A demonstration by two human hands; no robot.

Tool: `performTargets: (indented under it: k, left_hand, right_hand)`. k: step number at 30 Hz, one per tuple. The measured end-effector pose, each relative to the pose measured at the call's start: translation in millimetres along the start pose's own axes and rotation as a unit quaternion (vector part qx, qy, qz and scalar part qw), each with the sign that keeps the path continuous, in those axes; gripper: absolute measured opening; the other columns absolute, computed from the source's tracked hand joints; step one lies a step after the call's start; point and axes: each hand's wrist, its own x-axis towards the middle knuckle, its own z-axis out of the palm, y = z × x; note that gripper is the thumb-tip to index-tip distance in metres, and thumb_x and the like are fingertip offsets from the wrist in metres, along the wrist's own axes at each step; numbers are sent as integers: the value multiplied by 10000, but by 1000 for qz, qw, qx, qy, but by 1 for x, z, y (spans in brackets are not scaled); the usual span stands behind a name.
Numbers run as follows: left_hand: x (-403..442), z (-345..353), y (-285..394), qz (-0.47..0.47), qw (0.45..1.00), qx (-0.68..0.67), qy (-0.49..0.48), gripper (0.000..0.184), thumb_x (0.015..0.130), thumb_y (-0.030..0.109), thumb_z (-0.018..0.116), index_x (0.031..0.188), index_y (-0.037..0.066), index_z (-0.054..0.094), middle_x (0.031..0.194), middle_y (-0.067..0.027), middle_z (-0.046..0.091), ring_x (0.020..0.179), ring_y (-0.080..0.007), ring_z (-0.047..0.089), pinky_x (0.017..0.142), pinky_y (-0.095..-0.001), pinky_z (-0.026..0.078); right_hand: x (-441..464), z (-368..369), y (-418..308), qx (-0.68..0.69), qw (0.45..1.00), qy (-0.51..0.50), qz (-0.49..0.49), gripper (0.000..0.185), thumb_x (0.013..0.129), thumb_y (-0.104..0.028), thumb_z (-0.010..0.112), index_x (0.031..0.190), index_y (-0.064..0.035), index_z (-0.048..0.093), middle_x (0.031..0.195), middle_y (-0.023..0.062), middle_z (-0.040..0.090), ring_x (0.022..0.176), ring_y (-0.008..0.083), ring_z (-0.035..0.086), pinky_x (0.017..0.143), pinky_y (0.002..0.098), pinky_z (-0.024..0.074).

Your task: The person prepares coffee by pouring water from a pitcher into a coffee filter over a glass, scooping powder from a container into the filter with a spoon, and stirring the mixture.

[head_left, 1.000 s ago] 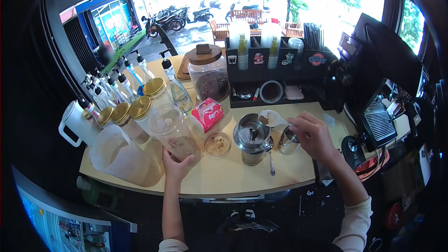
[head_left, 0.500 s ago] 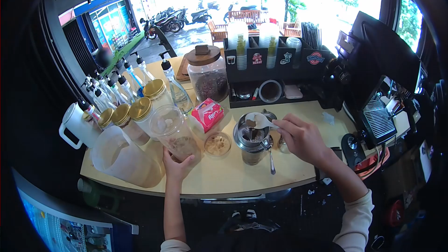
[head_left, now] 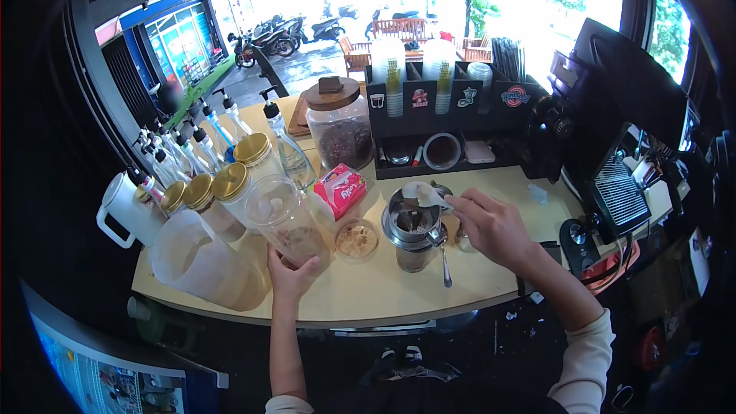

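My left hand (head_left: 291,268) is wrapped round the lower part of a clear jar (head_left: 274,198), which tilts and has some light brown powder at its bottom. Pinched in my right hand (head_left: 491,226) is a white scoop (head_left: 426,195), tipped over the open top of a metal coffee filter (head_left: 414,241). Dark and paler matter shows inside the filter, which sits on a cup (head_left: 414,260). Between the jar and the filter lies a round clear lid (head_left: 358,253) with light brown powder on it. A metal spoon (head_left: 447,268) rests right of the cup.
A pink tissue pack (head_left: 340,190) lies behind the lid. Left stand a translucent pitcher (head_left: 192,261), a white jug (head_left: 126,211), gold-lidded jars (head_left: 230,182) and several pump bottles (head_left: 284,142). A wooden-lidded jar (head_left: 337,126) and black cup organizer (head_left: 460,126) are at the back.
The scoop has tipped further over the filter, and the brown powder seen in it before no longer shows. The left hand and jar have stayed in place.
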Motion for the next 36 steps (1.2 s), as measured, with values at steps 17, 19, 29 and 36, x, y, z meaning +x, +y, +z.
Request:
performTargets:
  k: [17, 19, 29, 36]
  left_hand:
    - [-1, 0, 4, -18, 1000, -2, 0, 888, 547, 51, 861, 1299, 55, 389, 1206, -103, 516, 1112, -242, 549, 917, -383, 501]
    - [0, 1, 5, -19, 1000, -7, 1, 886, 546, 51, 861, 1295, 56, 388, 1207, -104, 514, 1111, -241, 550, 917, -382, 500]
    - [-2, -7, -5, 27, 996, 83, -6, 964, 483, 266, 910, 1236, -1, 371, 1136, -172, 569, 1069, -269, 573, 918, -384, 469]
    - [-3, -10, 8, 34, 988, 148, -17, 881, 506, 294, 887, 1193, -18, 432, 1107, -180, 582, 1084, -287, 564, 923, -387, 454]
  right_hand:
    - [-12, -4, 9, -61, 995, 39, -72, 503, 635, 3, 667, 1131, -48, 604, 913, 42, 571, 762, 201, 619, 580, 319, 504]
    - [-8, -6, 6, -60, 995, 29, -70, 512, 633, 3, 667, 1138, -49, 600, 913, 44, 572, 760, 206, 618, 581, 321, 504]
    - [97, 9, -54, -81, 970, 65, -220, 300, 678, -89, 663, 975, -68, 625, 889, 30, 571, 897, 164, 566, 838, 329, 412]
    - [160, 67, -101, -145, 914, 11, -379, 201, 729, -117, 631, 929, -107, 646, 950, -5, 580, 1020, 145, 536, 1016, 426, 342]
